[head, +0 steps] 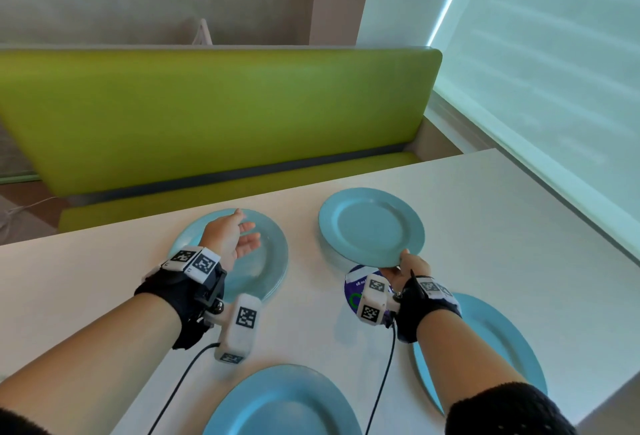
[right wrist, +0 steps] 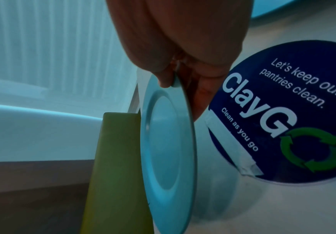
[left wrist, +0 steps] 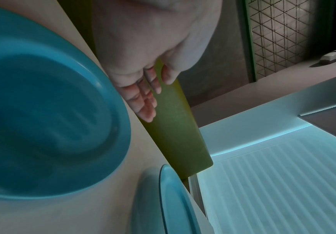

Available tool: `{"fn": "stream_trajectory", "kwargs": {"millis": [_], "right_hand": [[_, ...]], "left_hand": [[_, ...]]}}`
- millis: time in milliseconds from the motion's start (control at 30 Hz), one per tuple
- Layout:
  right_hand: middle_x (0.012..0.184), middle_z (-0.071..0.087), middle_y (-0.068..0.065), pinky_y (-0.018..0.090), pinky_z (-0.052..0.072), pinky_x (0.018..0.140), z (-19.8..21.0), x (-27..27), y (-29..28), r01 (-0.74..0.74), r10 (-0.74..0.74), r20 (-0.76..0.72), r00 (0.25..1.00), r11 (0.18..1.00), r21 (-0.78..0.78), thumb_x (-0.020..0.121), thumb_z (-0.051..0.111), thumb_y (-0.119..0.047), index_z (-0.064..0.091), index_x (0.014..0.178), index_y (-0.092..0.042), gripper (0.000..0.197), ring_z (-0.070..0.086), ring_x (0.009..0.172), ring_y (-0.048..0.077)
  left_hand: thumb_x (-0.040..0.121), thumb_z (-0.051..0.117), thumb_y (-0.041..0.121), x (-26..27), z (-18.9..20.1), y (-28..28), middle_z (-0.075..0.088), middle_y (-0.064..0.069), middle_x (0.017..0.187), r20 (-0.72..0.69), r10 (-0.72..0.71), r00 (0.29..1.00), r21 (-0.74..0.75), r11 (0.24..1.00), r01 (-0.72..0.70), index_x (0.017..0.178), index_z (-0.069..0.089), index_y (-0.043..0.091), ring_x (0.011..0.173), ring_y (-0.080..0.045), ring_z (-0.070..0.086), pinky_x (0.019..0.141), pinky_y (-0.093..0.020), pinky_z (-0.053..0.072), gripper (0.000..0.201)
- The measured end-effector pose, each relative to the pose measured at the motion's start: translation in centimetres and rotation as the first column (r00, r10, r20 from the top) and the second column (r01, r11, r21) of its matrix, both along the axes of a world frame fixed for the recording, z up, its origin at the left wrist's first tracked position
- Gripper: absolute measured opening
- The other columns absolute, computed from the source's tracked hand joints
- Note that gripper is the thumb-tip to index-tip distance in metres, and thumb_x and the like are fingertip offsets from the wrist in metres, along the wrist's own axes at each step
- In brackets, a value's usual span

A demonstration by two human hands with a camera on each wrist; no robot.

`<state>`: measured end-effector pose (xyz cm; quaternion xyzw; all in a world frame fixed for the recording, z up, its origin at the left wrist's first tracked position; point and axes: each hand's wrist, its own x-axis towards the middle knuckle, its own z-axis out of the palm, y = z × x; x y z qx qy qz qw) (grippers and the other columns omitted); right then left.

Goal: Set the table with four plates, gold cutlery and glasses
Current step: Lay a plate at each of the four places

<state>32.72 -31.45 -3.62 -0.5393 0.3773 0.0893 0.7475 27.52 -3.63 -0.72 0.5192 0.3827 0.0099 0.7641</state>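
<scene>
Several light blue plates are on the white table [head: 502, 220]. My right hand [head: 403, 266] pinches the near rim of the far right plate [head: 370, 227] [right wrist: 169, 142], thumb on top, and holds it just above the table. My left hand [head: 239, 237] hovers over the far left plate [head: 263, 261] [left wrist: 43, 110] with fingers [left wrist: 147, 101] straight and nothing in it. Two more plates lie close to me, one at the front middle [head: 280, 403] and one at the right [head: 498, 341], partly under my right forearm. No cutlery or glasses are in view.
A round dark blue sticker [head: 353, 291] [right wrist: 295, 110] lies on the table under my right hand. A green bench seat [head: 214, 116] runs along the table's far edge. A window with a blind [head: 554, 54] borders the right side.
</scene>
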Motion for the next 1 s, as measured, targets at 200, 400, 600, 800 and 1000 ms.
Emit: {"fn": "stream_trajectory", "kwargs": {"millis": [200,400,600,800,1000], "right_hand": [[0.149,0.033,0.014,0.043,0.041,0.106,-2.1,0.7,-1.2,-0.036,0.037,-0.073,0.997,0.999,0.020,0.102,0.032,-0.016,0.027,0.144,-0.005,0.044,0.040,0.134,0.032],[0.089,0.060,0.014,0.048,0.052,0.091,-2.8,2.3,-1.5,-0.083,0.063,-0.113,0.992,0.981,-0.175,0.090,0.061,-0.033,0.052,0.105,0.002,0.039,0.062,0.089,0.035],[0.097,0.061,0.015,0.048,0.054,0.089,-2.7,2.9,-1.7,-0.108,0.093,-0.089,0.992,0.978,-0.178,0.080,0.072,-0.034,0.056,0.105,-0.007,0.041,0.063,0.086,0.033],[0.102,0.065,0.012,0.048,0.053,0.090,-4.7,4.1,-2.5,-0.185,0.160,-0.112,0.981,0.943,-0.275,0.059,0.076,-0.039,0.056,0.120,-0.006,0.072,0.065,0.094,0.034],[0.092,0.063,0.009,0.038,0.049,0.083,-1.5,1.3,-1.2,-0.272,0.222,-0.174,0.959,0.891,-0.362,0.074,0.068,-0.041,0.052,0.109,-0.013,0.048,0.062,0.088,0.029]], "left_hand": [[0.099,0.044,0.019,0.7,-0.1,-1.0,0.058,-0.006,0.084,-0.013,-0.017,1.000,0.022,1.000,0.017,0.110,0.050,0.008,0.067,-0.020,0.057,0.061,-0.030,0.051,0.017],[0.098,0.046,0.018,0.9,-0.5,-1.3,0.060,-0.006,0.086,-0.034,-0.010,0.999,0.043,0.999,0.012,0.111,0.050,0.008,0.068,-0.019,0.058,0.063,-0.030,0.051,0.016],[0.098,0.046,0.017,0.8,-0.6,-1.4,0.059,-0.006,0.087,-0.042,-0.022,0.999,0.056,0.998,0.024,0.121,0.050,0.005,0.070,-0.019,0.058,0.064,-0.030,0.052,0.026],[0.098,0.046,0.018,0.0,-0.6,-1.4,0.058,-0.007,0.087,-0.058,-0.039,0.998,0.045,0.998,0.042,0.127,0.048,0.003,0.070,-0.019,0.057,0.062,-0.030,0.050,0.032],[0.098,0.045,0.017,-1.7,-0.3,-1.4,0.057,-0.007,0.086,-0.055,-0.041,0.998,0.028,0.999,0.043,0.116,0.049,0.009,0.070,-0.020,0.056,0.064,-0.030,0.050,0.019]]}}
